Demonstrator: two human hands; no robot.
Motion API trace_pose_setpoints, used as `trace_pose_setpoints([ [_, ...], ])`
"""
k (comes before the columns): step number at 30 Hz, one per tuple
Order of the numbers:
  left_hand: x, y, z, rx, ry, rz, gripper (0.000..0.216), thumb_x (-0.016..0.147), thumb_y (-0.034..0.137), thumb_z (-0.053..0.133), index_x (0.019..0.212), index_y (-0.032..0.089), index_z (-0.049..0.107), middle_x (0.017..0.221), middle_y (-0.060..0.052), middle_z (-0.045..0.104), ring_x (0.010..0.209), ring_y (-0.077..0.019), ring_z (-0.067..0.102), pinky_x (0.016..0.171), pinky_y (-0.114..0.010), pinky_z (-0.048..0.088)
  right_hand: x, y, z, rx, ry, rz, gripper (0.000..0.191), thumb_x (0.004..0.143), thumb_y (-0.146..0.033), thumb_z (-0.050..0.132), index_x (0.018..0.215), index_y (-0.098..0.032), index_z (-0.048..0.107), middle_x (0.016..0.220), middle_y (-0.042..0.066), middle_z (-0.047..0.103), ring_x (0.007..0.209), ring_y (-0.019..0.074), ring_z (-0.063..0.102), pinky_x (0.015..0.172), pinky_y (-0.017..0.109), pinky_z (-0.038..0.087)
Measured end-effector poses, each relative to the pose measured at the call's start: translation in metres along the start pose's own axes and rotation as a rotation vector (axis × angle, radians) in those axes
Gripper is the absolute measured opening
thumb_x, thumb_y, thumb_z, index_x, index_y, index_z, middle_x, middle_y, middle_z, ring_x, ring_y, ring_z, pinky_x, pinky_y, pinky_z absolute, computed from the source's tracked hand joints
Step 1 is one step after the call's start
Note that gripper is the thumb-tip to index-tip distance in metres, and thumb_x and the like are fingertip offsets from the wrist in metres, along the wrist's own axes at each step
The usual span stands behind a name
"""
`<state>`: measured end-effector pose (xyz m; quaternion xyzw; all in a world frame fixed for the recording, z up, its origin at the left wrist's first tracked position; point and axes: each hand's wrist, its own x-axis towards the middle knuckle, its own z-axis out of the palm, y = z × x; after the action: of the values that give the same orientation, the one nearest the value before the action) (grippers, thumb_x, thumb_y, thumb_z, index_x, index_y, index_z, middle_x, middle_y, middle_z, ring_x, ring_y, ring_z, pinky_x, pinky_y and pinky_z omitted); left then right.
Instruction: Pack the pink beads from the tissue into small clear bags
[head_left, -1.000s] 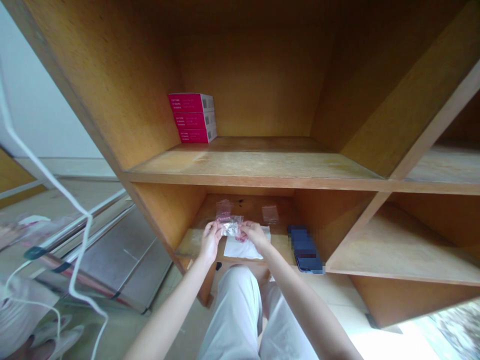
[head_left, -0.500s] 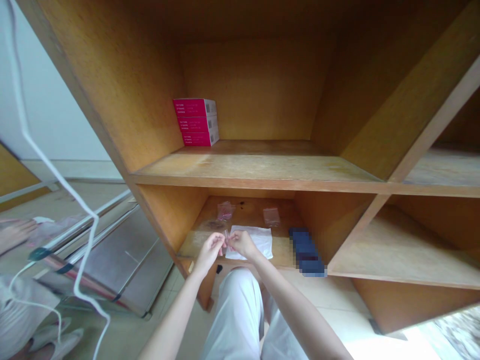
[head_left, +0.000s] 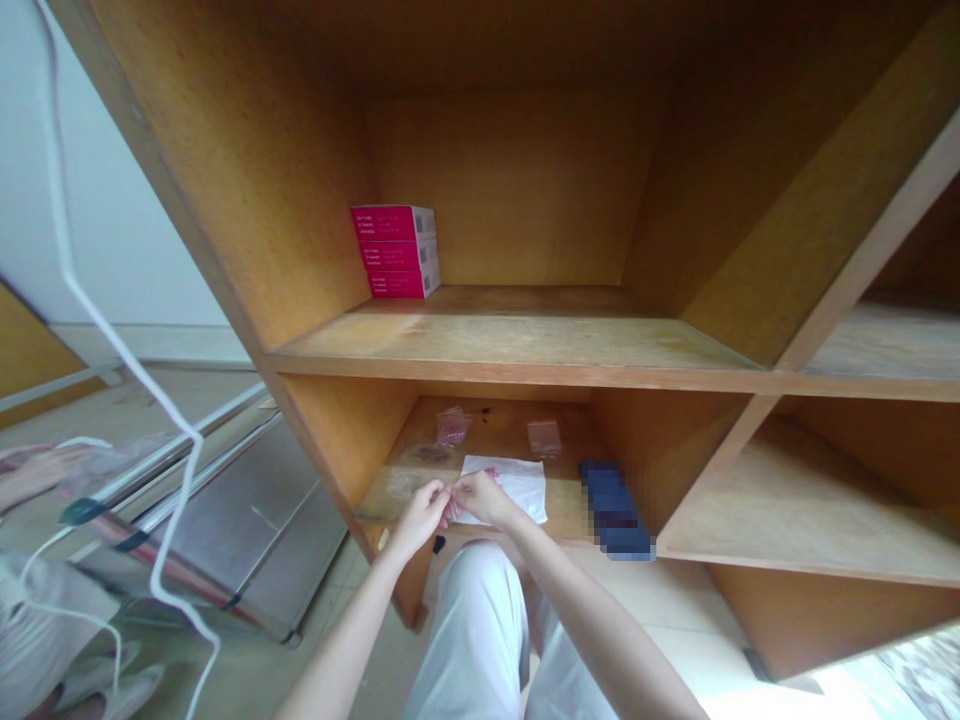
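Note:
My left hand and my right hand meet at the front edge of the lower wooden shelf. Both pinch a small clear plastic bag with something pink in it; its contents are too small to make out. Just behind the hands a white sheet lies flat on the shelf. Two more small clear bags lie further back, one with pink contents and one paler.
A stack of three pink boxes stands at the back left of the upper shelf. A dark blue blurred object lies at the lower shelf's right. White cable hangs at left. Another person's hand shows far left.
The hands came down and nearer to the shelf's front edge, closer together. The bag, spread wide between them a second ago, is now bunched small between the fingertips.

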<state>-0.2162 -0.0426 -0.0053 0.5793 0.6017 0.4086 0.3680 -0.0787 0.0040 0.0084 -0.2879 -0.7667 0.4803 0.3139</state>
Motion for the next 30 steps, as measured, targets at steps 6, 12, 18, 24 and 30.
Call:
trace_pose_setpoints([
  [6, 0.001, 0.002, -0.002, 0.016, -0.011, 0.035, 0.023, 0.077, 0.034, 0.037, 0.062, 0.019, 0.045, 0.054, 0.002, 0.051, 0.046, -0.0114, 0.050, 0.047, -0.022, 0.038, 0.003, -0.005, 0.000, -0.037, 0.012, 0.043, 0.024, 0.063, -0.009, 0.038, 0.046, -0.016, 0.053, 0.046, -0.002, 0.054, 0.045, 0.0082, 0.047, 0.046, 0.017, 0.034],
  [12, 0.000, 0.009, -0.004, 0.005, -0.025, 0.049, 0.022, 0.077, 0.034, 0.036, 0.065, 0.018, 0.044, 0.055, 0.003, 0.050, 0.047, -0.0112, 0.050, 0.048, -0.022, 0.038, 0.004, -0.009, -0.001, -0.043, 0.038, 0.149, 0.017, 0.061, -0.012, 0.045, 0.047, -0.014, 0.054, 0.046, -0.002, 0.054, 0.045, 0.0073, 0.048, 0.045, 0.016, 0.033],
  [18, 0.002, 0.005, -0.007, 0.034, -0.077, 0.010, 0.028, 0.079, 0.040, 0.034, 0.067, 0.017, 0.045, 0.057, 0.002, 0.051, 0.044, -0.0098, 0.048, 0.046, -0.021, 0.037, 0.005, -0.003, 0.002, 0.097, 0.004, 0.171, 0.017, 0.064, -0.016, 0.046, 0.051, -0.014, 0.056, 0.049, -0.001, 0.057, 0.046, 0.0082, 0.051, 0.047, 0.017, 0.038],
  [24, 0.004, 0.001, -0.009, 0.046, -0.141, -0.006, 0.033, 0.080, 0.044, 0.031, 0.069, 0.016, 0.046, 0.059, 0.002, 0.053, 0.044, -0.0091, 0.048, 0.045, -0.021, 0.036, 0.004, -0.004, 0.002, 0.108, 0.055, 0.217, 0.013, 0.065, -0.019, 0.051, 0.055, -0.014, 0.058, 0.050, 0.000, 0.058, 0.048, 0.0101, 0.054, 0.048, 0.019, 0.041],
  [30, 0.004, 0.001, -0.013, -0.023, -0.157, -0.029, 0.027, 0.079, 0.039, 0.033, 0.069, 0.017, 0.045, 0.060, 0.002, 0.055, 0.045, -0.0094, 0.051, 0.047, -0.021, 0.039, 0.003, -0.011, 0.004, 0.162, 0.068, 0.227, 0.011, 0.062, -0.012, 0.047, 0.056, -0.013, 0.057, 0.051, 0.000, 0.057, 0.047, 0.0097, 0.053, 0.049, 0.020, 0.043],
])
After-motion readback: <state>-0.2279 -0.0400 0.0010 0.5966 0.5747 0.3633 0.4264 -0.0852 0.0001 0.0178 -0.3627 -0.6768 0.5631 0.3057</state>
